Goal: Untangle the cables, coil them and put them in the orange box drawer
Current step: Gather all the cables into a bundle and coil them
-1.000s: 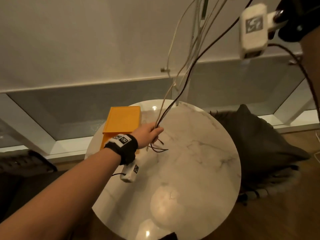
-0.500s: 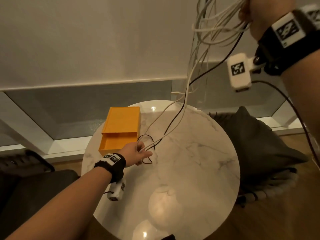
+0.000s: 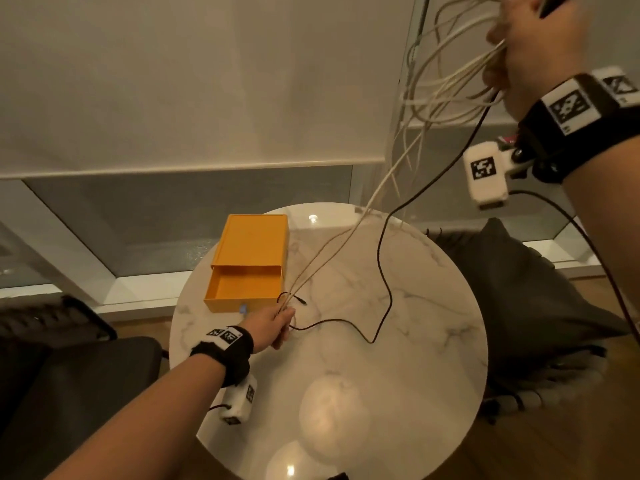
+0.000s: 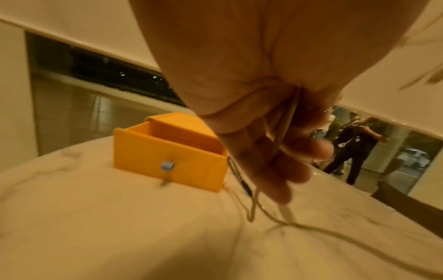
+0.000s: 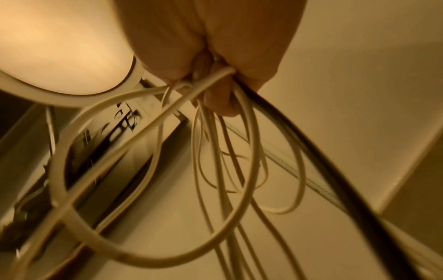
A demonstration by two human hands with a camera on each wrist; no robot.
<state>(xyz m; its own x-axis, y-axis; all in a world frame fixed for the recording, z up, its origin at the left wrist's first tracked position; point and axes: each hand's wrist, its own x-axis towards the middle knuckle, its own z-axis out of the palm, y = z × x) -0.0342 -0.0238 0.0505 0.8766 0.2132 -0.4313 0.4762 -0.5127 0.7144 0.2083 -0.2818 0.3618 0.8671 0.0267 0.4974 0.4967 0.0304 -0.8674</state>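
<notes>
Item: cables (image 3: 440, 84), white, several, plus one black cable (image 3: 382, 271); the exact white count is not readable, as the loops are overlapping, though three pale strands are running down together to the lower grip. Location: the bundle is hanging between the two hands above the round marble worktop (image 3: 398, 393), with the black cable sagging down and trailing across the stone. Right hand (image 3: 540, 46) is raised high, fingers curling tight around the gathered loops; left hand (image 3: 273, 323) is low, just beside the drawer, pinching the free ends. Handling, as judged: light, limp and smooth-jacketed, so likely to be slipping through a loose fist and springing out of a coil; the thin strands are probably kinking if pulled hard against a knot. Best hold is likely near a plug end, feeding one strand out at a time. Receptacle: one orange box (image 3: 252, 240), its one drawer (image 3: 242, 289) standing pulled out, nothing showing inside, with one small grey pull tab (image 4: 167, 166).
</notes>
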